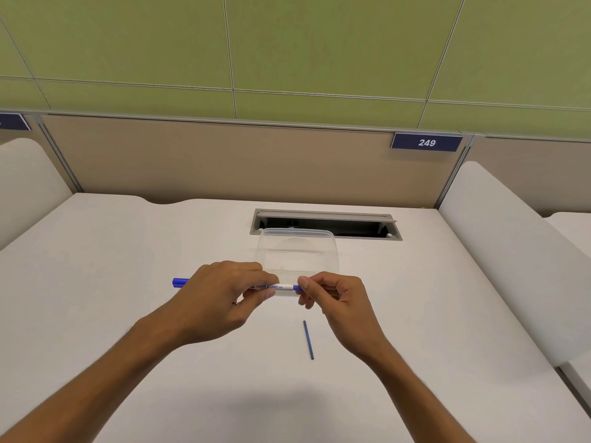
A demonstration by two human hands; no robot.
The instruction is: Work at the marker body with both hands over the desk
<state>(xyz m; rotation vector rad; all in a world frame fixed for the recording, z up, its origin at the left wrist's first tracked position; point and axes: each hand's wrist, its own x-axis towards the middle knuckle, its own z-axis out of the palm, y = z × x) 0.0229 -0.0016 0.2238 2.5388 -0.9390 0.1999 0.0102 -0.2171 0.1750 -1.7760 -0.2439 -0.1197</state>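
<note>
The left hand (220, 295) is gripping a blue whiteboard marker (275, 287) level above the white desk (96, 282), while the right hand (332, 298) is pinching its tip end, likely working on the nib; next calls for steady alignment. A thin blue rod (308, 340) is lying just below
</note>
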